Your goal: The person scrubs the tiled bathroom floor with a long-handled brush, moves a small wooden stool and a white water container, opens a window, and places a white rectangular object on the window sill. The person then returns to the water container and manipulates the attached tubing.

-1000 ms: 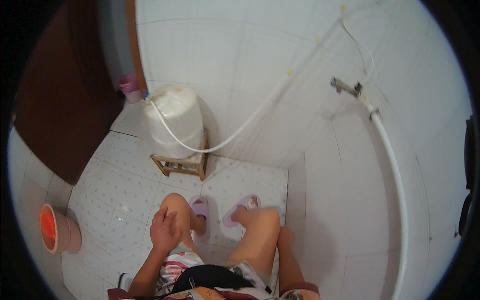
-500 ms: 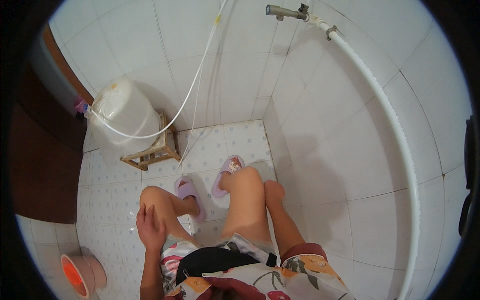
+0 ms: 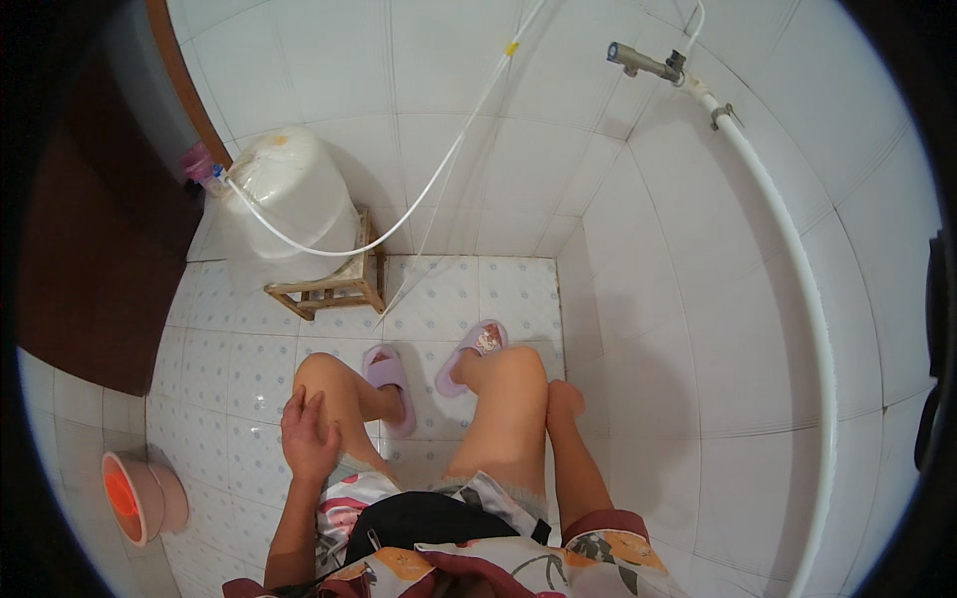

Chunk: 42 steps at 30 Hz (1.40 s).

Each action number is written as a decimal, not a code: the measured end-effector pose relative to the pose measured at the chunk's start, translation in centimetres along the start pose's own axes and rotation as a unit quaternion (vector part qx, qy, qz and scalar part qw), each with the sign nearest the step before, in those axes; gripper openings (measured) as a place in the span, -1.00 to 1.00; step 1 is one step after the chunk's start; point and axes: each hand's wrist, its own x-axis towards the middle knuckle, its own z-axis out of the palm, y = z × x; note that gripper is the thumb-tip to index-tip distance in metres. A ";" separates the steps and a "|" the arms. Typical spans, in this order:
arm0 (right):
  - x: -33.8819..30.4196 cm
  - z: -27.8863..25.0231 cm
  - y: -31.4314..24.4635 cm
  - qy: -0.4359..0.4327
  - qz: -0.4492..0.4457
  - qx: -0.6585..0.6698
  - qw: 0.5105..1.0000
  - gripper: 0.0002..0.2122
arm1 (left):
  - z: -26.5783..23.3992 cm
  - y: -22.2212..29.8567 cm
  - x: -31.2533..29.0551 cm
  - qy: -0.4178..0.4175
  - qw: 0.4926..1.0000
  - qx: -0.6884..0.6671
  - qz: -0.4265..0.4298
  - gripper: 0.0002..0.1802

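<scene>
My left hand lies against the outer side of my left thigh, just behind the knee, its fingers stretched out and nothing in it. Beside my right knee is my right hand, touching the outer side of the leg. Its fingers are turned away and hidden, so whether they are closed does not show. Across my lap rests a black pouch, over patterned clothing. Lilac slippers are on my feet on the tiled floor.
A large whitish plastic container stands on a wooden stool, with a thin white hose running from it. A tap and white pipe follow the right wall. Pink buckets stand lower left, below a dark door.
The view has tilted, so the tap, container and stool sit lower and further right in the picture. Both hands stay at my legs; little else has changed.
</scene>
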 end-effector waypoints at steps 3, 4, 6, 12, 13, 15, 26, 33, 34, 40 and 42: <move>0.5 0.5 0.3 0.012 0.028 0.005 1.000 -0.84 | 0.1 0.3 -0.1 0.002 1.000 -0.009 0.008 -0.46; 0.6 0.6 0.5 0.011 0.018 -0.012 1.000 -0.85 | 0.3 0.3 -0.1 0.002 1.000 -0.012 0.009 -0.46; 0.5 0.4 0.1 0.007 -0.008 -0.041 0.999 -0.85 | -0.1 0.2 -0.1 0.010 1.000 -0.011 0.011 -0.46; 0.5 2.0 1.0 0.072 -0.022 -0.020 0.997 -0.87 | -0.5 0.3 0.0 -0.015 1.000 -0.002 -0.001 -0.44; 0.8 2.4 1.3 0.085 -0.036 -0.031 0.995 -0.87 | -0.5 0.3 0.0 -0.011 1.000 0.001 0.004 -0.43; 0.9 2.8 1.5 0.108 -0.061 -0.052 0.991 -0.87 | -0.3 0.1 0.1 -0.006 1.000 0.008 0.016 -0.43; 0.9 1.6 0.7 0.047 -0.020 -0.051 0.997 -0.83 | -0.2 -0.1 -0.1 -0.001 1.000 0.010 0.010 -0.45; 0.5 0.9 0.7 0.027 -0.022 -0.042 0.999 -0.83 | -0.2 0.2 -0.1 0.003 1.000 0.011 0.003 -0.45; 0.4 1.0 0.5 0.033 -0.023 -0.040 0.998 -0.83 | -0.3 0.2 0.0 0.003 1.000 0.015 0.003 -0.45; 0.7 1.7 0.8 0.067 -0.040 -0.054 0.996 -0.88 | -0.5 0.0 0.0 -0.004 1.000 0.018 0.006 -0.44; 1.2 2.0 1.0 0.077 -0.060 -0.080 0.992 -0.89 | -0.7 0.1 0.1 -0.013 1.000 0.010 0.008 -0.45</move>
